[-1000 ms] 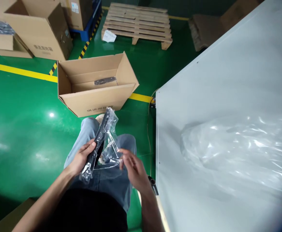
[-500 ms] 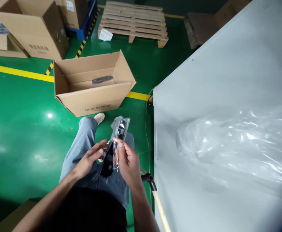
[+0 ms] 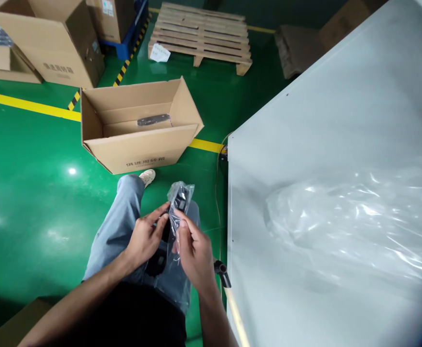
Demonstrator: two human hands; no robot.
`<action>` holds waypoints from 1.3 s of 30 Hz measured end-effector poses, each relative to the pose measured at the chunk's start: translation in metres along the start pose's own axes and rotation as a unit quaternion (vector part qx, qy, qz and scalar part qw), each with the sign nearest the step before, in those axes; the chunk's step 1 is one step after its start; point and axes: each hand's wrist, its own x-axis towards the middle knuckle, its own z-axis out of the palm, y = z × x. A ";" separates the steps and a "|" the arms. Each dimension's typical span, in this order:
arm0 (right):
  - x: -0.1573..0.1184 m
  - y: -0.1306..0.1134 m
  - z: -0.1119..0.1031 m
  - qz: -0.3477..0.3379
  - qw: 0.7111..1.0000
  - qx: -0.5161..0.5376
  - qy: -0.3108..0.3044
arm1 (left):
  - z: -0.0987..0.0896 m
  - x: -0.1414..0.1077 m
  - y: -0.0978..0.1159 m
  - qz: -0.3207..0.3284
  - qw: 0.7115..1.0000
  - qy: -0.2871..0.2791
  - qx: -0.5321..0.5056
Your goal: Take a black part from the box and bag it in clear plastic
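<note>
A long black part (image 3: 157, 262) lies across my lap, partly inside a clear plastic bag (image 3: 175, 224). My left hand (image 3: 146, 237) is closed on the part's left edge near its middle, thumb and forefinger pressed together there. On the other side, my right hand (image 3: 195, 250) pinches the bag's loose film between thumb and fingers. The far end of the part shows through the film beyond my fingertips. Its middle is hidden behind my hands. A similar dark bagged part (image 3: 153, 119) rests inside the open cardboard box (image 3: 142, 149) in front of me.
To the right stands a large pale grey surface (image 3: 254, 159) with clear plastic sheeting (image 3: 341, 217) on it. A cream tube with a black joint (image 3: 222, 272) is beside my right forearm. Farther off are a wooden pallet (image 3: 201, 36) and more cardboard boxes (image 3: 47, 48).
My left hand has moved in from its open position and closed on the black part. My right hand keeps hold of the bag, and the part has shifted slightly towards me.
</note>
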 end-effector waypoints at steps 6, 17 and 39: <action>0.001 0.006 -0.017 0.053 0.996 0.045 0.050 | -0.012 0.010 -0.009 -0.123 0.976 0.032 -0.177; -0.024 0.010 -0.023 0.054 0.995 0.038 0.069 | -0.006 0.008 -0.005 -0.194 0.953 0.109 -0.208; -0.029 0.002 -0.018 0.027 0.998 0.048 0.001 | -0.017 -0.005 -0.018 -0.137 0.922 -0.183 -0.314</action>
